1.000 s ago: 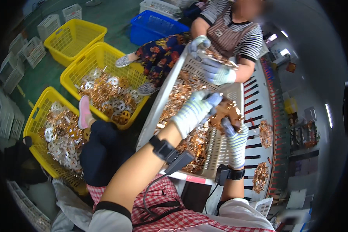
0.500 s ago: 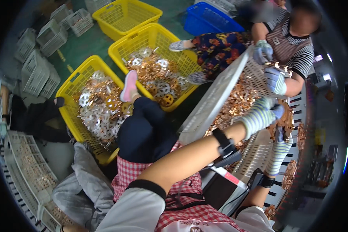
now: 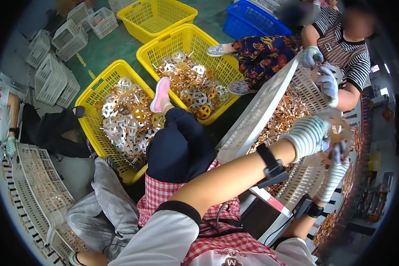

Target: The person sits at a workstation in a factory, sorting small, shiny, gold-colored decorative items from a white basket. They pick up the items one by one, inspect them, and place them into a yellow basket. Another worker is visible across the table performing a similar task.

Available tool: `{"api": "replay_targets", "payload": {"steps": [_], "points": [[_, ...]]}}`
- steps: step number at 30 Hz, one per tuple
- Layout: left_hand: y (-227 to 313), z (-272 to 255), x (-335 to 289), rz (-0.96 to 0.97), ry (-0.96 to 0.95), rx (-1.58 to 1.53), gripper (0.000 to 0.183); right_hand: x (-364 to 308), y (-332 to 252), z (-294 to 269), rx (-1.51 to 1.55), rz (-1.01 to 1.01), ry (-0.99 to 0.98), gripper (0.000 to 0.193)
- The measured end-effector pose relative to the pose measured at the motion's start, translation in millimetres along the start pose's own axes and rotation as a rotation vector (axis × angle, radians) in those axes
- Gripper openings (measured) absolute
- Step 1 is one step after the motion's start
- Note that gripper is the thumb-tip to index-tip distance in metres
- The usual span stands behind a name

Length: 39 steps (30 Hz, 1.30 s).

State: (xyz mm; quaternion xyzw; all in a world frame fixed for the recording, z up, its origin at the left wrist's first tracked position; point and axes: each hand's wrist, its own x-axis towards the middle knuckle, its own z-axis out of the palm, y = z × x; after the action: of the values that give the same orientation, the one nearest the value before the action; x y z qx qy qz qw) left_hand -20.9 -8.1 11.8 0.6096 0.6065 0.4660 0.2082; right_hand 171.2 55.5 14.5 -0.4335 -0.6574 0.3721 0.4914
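Note:
At the right, both my hands, in striped knit gloves, meet at a flat copper-coloured metal piece (image 3: 341,127) with cutouts, smeared by motion. My left hand (image 3: 308,136) is closed on its near-left edge. Just below, my right hand (image 3: 334,170) has its dark-tipped fingers closed up against the lower part of the piece. Beneath my left hand a white plastic crate (image 3: 248,126) holds a heap of small copper-coloured metal bits (image 3: 281,117). The fingertips of both hands are partly hidden.
Two yellow baskets (image 3: 88,104) (image 3: 142,52) hold silver and gold wheel-like metal pieces. Across the crate, a co-worker's gloved hands (image 3: 328,84) hold another metal piece. A blue basket (image 3: 252,22) and white crates (image 3: 51,80) stand farther off. Other people sit at the left.
The view has shifted, so the scene sits farther right in the picture. My hands stay together at the copper-coloured piece, which has turned and now looks blurred. The co-worker's hands have moved slightly.

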Motion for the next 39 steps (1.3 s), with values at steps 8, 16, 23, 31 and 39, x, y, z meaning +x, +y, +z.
{"api": "replay_targets", "payload": {"steps": [8,16,23,31,39], "points": [[-11,29,3,-0.042,0.036,-0.557,0.066,-15,-26,-7,0.409,0.137,0.011,0.030],[24,-42,-18,-0.178,0.351,-0.717,0.031,-18,-73,-38,0.983,0.392,-0.436,0.047],[-126,-135,-176,-0.196,0.674,-0.124,0.070,-62,5,-106,1.266,0.482,0.455,0.043],[-263,-192,-421,-0.748,0.904,0.088,0.067,-68,35,-112,1.223,0.433,0.495,0.038],[-122,-164,-283,-0.693,0.936,-0.405,0.040,-69,33,-96,1.299,0.418,0.460,0.046]]}}
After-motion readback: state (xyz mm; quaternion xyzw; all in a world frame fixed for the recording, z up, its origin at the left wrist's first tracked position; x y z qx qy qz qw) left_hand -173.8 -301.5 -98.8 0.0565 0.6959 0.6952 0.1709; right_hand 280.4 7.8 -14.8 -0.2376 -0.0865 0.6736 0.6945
